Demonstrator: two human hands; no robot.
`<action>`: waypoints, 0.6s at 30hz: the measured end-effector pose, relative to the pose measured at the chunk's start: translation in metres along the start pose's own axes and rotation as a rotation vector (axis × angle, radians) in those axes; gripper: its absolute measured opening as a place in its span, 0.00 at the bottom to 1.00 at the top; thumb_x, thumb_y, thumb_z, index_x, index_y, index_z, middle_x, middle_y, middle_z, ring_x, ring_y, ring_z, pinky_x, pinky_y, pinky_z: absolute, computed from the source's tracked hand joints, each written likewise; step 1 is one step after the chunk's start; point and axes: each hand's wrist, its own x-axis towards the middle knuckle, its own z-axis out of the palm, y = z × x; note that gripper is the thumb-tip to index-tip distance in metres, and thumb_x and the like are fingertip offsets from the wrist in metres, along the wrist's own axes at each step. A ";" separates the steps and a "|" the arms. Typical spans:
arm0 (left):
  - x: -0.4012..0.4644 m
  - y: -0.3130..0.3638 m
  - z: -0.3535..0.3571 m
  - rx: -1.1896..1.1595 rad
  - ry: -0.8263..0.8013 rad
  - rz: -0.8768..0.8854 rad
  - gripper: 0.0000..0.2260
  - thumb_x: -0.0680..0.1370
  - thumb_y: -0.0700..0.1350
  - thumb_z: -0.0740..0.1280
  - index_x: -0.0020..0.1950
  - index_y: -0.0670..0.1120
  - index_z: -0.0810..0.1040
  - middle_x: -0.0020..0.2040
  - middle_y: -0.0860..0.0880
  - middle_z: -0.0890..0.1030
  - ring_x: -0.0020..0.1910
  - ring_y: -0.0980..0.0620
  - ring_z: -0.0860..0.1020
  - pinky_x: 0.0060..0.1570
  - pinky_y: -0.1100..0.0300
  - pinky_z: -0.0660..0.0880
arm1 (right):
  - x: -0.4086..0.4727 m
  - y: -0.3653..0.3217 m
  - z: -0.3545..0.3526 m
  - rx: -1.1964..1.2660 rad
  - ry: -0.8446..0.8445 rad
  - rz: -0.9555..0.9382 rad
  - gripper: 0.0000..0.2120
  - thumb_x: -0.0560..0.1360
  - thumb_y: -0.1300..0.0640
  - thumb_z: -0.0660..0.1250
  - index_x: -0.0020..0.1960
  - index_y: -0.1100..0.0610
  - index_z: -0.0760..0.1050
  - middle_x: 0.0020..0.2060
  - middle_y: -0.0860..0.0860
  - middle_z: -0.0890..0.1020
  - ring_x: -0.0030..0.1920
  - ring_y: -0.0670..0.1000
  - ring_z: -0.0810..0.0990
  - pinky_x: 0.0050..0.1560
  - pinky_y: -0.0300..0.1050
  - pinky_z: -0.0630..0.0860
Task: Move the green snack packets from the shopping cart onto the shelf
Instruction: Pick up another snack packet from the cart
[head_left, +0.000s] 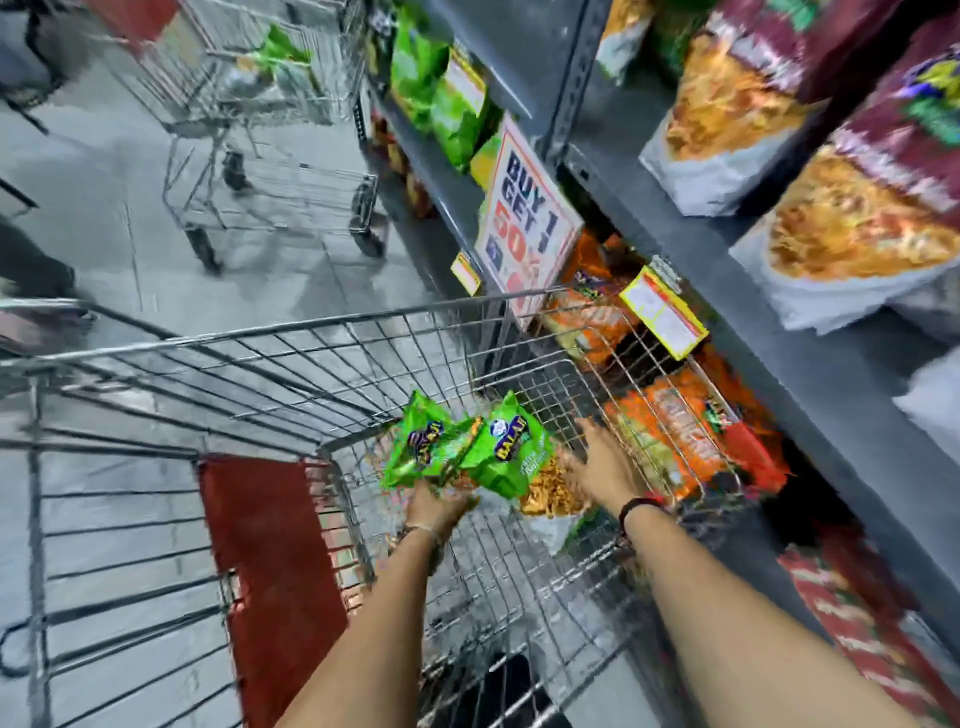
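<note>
Two green snack packets (467, 449) stand side by side inside the wire shopping cart (270, 332), near its front right corner. My left hand (436, 506) grips them from below. My right hand (597, 462) reaches in just right of the packets with its fingers spread, touching the right packet's edge or close to it; blur hides which. More green packets (441, 98) sit on the grey shelf (810, 332) farther down the aisle. A packet with yellow-orange snacks (550, 493) lies in the cart under my right hand.
Orange packets (675, 431) fill the low shelf beside the cart. Maroon packets (831, 130) sit on the upper shelf at right. A "Buy 1 Get 1" sign (524, 223) sticks out from the shelf. A second cart (260, 104) stands ahead in the aisle.
</note>
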 end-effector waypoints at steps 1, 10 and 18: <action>0.002 -0.005 0.011 -0.052 -0.037 -0.039 0.16 0.67 0.40 0.73 0.51 0.41 0.73 0.43 0.46 0.76 0.46 0.48 0.74 0.41 0.63 0.70 | 0.009 0.008 0.000 -0.019 -0.068 0.009 0.30 0.75 0.58 0.63 0.72 0.59 0.54 0.73 0.60 0.60 0.72 0.58 0.61 0.69 0.50 0.61; 0.054 -0.032 0.100 -0.282 -0.249 -0.453 0.22 0.72 0.40 0.69 0.62 0.43 0.65 0.64 0.45 0.70 0.54 0.49 0.70 0.42 0.51 0.75 | 0.098 0.056 0.052 -0.087 -0.298 0.121 0.29 0.77 0.47 0.57 0.72 0.58 0.55 0.68 0.64 0.69 0.67 0.60 0.69 0.63 0.47 0.66; 0.075 -0.037 0.134 -0.468 -0.033 -0.412 0.20 0.71 0.38 0.69 0.59 0.41 0.64 0.62 0.43 0.75 0.56 0.44 0.75 0.54 0.44 0.72 | 0.128 0.078 0.074 0.045 -0.334 0.162 0.30 0.73 0.48 0.65 0.71 0.54 0.59 0.69 0.58 0.68 0.67 0.58 0.69 0.65 0.47 0.66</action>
